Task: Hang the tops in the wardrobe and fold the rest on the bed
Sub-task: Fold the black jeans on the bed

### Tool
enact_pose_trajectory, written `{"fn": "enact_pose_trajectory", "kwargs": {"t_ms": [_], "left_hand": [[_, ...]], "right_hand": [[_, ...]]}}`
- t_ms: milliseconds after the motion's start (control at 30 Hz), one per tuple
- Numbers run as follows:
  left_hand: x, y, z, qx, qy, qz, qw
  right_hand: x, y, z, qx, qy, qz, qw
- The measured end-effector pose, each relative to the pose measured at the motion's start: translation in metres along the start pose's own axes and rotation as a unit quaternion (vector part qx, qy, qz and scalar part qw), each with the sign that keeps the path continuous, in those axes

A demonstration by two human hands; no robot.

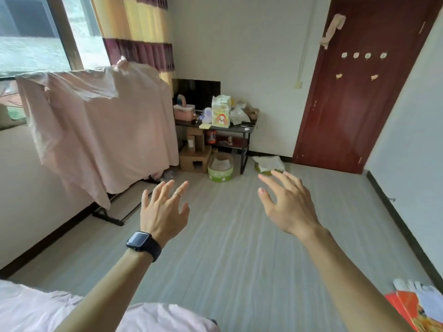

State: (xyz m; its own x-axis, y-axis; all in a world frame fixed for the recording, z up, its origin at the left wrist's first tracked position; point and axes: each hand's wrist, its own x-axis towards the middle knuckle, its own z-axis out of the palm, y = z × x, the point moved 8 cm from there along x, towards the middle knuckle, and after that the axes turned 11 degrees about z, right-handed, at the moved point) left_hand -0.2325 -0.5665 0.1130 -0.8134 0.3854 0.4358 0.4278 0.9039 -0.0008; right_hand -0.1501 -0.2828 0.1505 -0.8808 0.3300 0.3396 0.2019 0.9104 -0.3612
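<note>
Above floor, left hand (163, 212) and right hand (287, 204) spread, holding nothing

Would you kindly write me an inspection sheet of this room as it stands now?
Surface: grey plank floor; pink fabric at the near edge.
Job's things: rack draped in pink cloth by the window; no loose tops seen.
Clutter: black side table piled with packets; cardboard boxes and green tub on the floor by it.
Hands: left hand and right hand both open, fingers spread, holding nothing.
Cables: thin cord down the wall.
Surroundings: window, striped curtain, red-brown door.
</note>
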Motion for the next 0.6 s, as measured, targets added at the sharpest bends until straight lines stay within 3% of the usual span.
{"fn": "enact_pose_trajectory", "kwargs": {"t_ms": [200,367,600], "left_hand": [[0.08,-0.073,0.039,0.028,0.034,-0.085,0.995],[0.129,-0.142,0.073,0.052,0.053,-0.206,0.976],[0.122,-0.217,0.093,0.079,0.036,-0.35,0.933]], "right_hand": [[0.148,-0.031,0.072,0.009,-0.02,-0.078,0.997],[0.259,-0.089,0.144,0.006,-0.049,-0.183,0.982],[0.327,-0.203,0.234,0.045,-0.108,-0.307,0.945]]}}
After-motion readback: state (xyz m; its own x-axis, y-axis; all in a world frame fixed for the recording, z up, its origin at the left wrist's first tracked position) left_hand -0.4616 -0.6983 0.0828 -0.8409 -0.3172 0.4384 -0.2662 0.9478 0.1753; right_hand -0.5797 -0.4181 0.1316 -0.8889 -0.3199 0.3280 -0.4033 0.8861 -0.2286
